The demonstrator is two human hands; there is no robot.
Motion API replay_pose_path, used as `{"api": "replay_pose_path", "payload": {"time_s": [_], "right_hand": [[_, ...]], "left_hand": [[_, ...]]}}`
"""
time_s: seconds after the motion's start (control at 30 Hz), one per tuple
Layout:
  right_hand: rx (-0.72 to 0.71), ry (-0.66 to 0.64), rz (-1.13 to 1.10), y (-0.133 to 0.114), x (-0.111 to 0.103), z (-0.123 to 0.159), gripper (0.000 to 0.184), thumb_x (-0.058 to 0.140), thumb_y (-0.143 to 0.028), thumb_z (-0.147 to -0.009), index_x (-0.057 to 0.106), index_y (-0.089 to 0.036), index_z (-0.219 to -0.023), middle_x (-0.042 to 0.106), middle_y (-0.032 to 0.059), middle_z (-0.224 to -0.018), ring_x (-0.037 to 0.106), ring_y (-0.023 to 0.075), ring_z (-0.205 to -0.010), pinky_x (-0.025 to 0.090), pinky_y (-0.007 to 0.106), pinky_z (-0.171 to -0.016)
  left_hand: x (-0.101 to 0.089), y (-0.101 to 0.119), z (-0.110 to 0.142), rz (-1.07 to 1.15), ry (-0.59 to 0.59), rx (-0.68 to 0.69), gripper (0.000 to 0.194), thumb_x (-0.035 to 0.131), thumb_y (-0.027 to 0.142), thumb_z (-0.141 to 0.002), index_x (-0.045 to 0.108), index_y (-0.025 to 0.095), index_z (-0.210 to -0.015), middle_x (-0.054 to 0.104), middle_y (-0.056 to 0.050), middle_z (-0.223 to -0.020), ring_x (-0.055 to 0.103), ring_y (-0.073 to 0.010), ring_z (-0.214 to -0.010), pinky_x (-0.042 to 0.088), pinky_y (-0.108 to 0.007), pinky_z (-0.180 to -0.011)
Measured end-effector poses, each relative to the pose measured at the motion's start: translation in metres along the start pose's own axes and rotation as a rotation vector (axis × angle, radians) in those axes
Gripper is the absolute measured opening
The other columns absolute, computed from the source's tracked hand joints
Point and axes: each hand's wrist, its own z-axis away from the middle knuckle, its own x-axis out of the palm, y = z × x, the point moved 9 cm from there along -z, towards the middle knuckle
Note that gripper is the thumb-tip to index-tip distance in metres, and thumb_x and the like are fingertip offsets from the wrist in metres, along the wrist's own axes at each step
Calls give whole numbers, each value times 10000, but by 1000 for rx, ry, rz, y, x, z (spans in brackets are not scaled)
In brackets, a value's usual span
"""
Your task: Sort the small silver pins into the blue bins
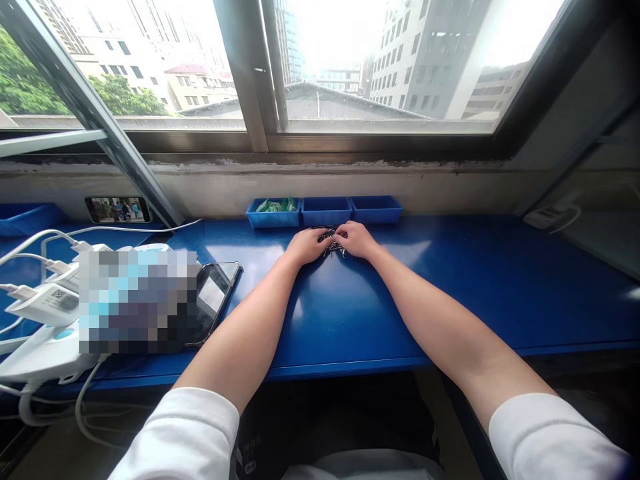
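A small heap of dark metal screws or pins (331,241) lies on the blue workbench (440,300), close to its back edge. My left hand (307,246) and my right hand (356,240) rest palm down on either side of the heap, with the fingertips of both touching it. Part of the heap is hidden under my fingers, and I cannot tell whether either hand holds any pieces. Just behind my hands stand several blue bins in a row: the left bin (273,213) holds green items, and the middle bin (327,211) and right bin (376,209) show no visible contents.
A black smartphone (215,300) lies left of my left forearm, beside a pixelated object (137,300). White chargers and cables (43,307) crowd the far left. A propped phone (117,209) stands against the wall. A window (390,67) lies beyond the sill.
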Motion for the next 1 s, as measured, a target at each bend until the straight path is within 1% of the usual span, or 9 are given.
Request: {"api": "replay_pose_path", "payload": {"time_s": [0.1,0.2,0.4,0.6,0.73,0.83,0.9,1.0], "right_hand": [[66,-34,-1,4,4,-2,223,551,-349,-813,708,-196,-852,653,66,-926,601,176,-833,449,272,-759],[100,-64,-17,6,6,-3,230,534,-353,-818,709,-209,-854,667,53,-933,602,172,-850,444,260,-748],[100,-45,-22,7,4,-2,225,529,-355,-816,701,-215,-852,666,44,-956,603,162,-852,441,245,-736],[118,-32,-29,7,3,-1,187,565,-332,-785,678,-193,-839,681,47,-949,612,169,-854,445,254,-740],[132,-7,-44,11,4,-2,159,590,-337,-766,642,-188,-783,687,33,-852,609,157,-775,443,255,-700],[151,45,-86,15,1,-2,252,638,-377,-732,630,-185,-896,686,29,-837,604,150,-729,446,254,-663],[134,46,-105,14,0,-2,288,647,-385,-731,640,-190,-943,692,32,-875,614,154,-759,453,255,-679],[107,-3,-126,9,2,-1,208,636,-364,-755,683,-196,-868,707,35,-890,633,166,-819,461,256,-717]], "left_hand": [[0,0,0,-1,-5,-3,474,425,513,-881,607,251,-1232,627,-56,-1241,565,-277,-1141,431,-350,-950],[0,3,1,-6,-24,1,467,424,491,-888,601,244,-1243,618,-55,-1255,572,-272,-1137,436,-339,-946],[-3,11,4,47,-28,24,410,448,430,-892,613,267,-1230,630,-7,-1239,567,-239,-1154,438,-286,-955],[-4,16,5,137,-8,94,356,490,327,-879,636,267,-1197,652,3,-1201,588,-223,-1127,445,-277,-958],[-6,18,4,176,13,134,331,514,272,-859,657,265,-1157,678,8,-1149,611,-214,-1084,458,-274,-941],[-7,19,4,206,33,161,323,530,230,-839,671,263,-1128,698,12,-1094,634,-202,-1024,469,-274,-922],[-6,20,4,228,38,174,322,531,213,-833,677,260,-1116,702,13,-1078,638,-197,-1010,472,-274,-919],[-5,18,3,247,36,163,315,538,205,-823,683,243,-1100,699,6,-1091,631,-200,-1032,469,-274,-933]]}}
